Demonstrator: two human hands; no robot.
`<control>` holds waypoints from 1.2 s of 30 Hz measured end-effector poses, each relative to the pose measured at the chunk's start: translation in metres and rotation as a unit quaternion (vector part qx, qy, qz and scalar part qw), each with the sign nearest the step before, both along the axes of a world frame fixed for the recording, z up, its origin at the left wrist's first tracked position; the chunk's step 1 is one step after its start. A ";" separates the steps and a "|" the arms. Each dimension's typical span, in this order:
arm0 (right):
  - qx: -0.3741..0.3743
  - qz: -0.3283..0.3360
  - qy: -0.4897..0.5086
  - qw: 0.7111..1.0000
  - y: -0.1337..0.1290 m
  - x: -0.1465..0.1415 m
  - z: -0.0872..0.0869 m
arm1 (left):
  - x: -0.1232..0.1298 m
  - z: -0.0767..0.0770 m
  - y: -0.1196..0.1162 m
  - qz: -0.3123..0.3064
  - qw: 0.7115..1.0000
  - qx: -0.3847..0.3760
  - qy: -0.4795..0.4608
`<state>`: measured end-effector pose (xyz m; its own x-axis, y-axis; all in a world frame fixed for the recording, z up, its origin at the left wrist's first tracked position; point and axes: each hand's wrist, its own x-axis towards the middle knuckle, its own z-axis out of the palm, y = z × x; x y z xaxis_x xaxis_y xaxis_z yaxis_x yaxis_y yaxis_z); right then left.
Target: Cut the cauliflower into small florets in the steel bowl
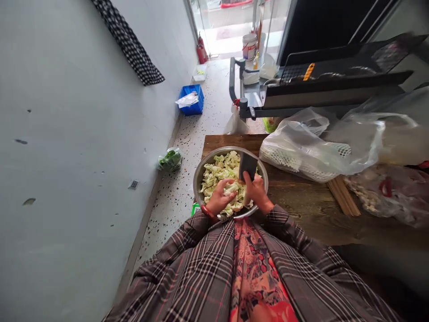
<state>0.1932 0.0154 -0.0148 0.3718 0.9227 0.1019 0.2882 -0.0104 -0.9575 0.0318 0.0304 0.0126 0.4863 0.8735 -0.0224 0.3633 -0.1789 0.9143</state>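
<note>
A round metal bowl full of cut cauliflower florets stands at the left end of a wooden table. Over the bowl, my right hand grips a dark, broad-bladed cleaver, its blade pointing away from me. My left hand is just left of it, fingers curled round a piece of cauliflower above the other florets.
Plastic bags with white foam netting lie on the wooden table, right of the bowl, beside wooden sticks. Behind stands a cart. On the floor at left are bagged greens and a blue crate.
</note>
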 end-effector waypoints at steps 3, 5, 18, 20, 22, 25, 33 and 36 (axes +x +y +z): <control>-0.012 -0.015 0.114 0.993 -0.003 0.008 0.012 | -0.014 0.006 0.004 0.008 0.989 -0.100 -0.112; -0.006 -0.001 0.140 0.990 -0.007 0.010 0.020 | -0.020 0.010 0.004 0.010 0.976 -0.139 -0.167; 0.073 0.080 -0.083 0.991 -0.003 0.021 0.035 | -0.021 0.018 -0.008 0.041 0.904 -0.306 -0.296; 0.057 0.091 -0.088 0.990 -0.010 0.022 0.035 | -0.020 0.019 -0.009 0.049 0.900 -0.316 -0.296; 0.041 0.122 -0.095 0.987 -0.021 0.020 0.036 | -0.019 0.019 -0.010 0.055 0.900 -0.317 -0.292; 0.051 0.165 -0.101 0.980 -0.037 0.013 0.041 | -0.019 0.016 -0.009 0.056 0.912 -0.298 -0.277; 0.069 0.193 -0.069 0.976 -0.058 0.003 0.051 | -0.021 0.004 -0.004 0.028 0.952 -0.224 -0.209; 0.069 0.221 -0.079 0.970 -0.059 0.001 0.051 | -0.021 0.004 -0.003 0.035 0.968 -0.177 -0.177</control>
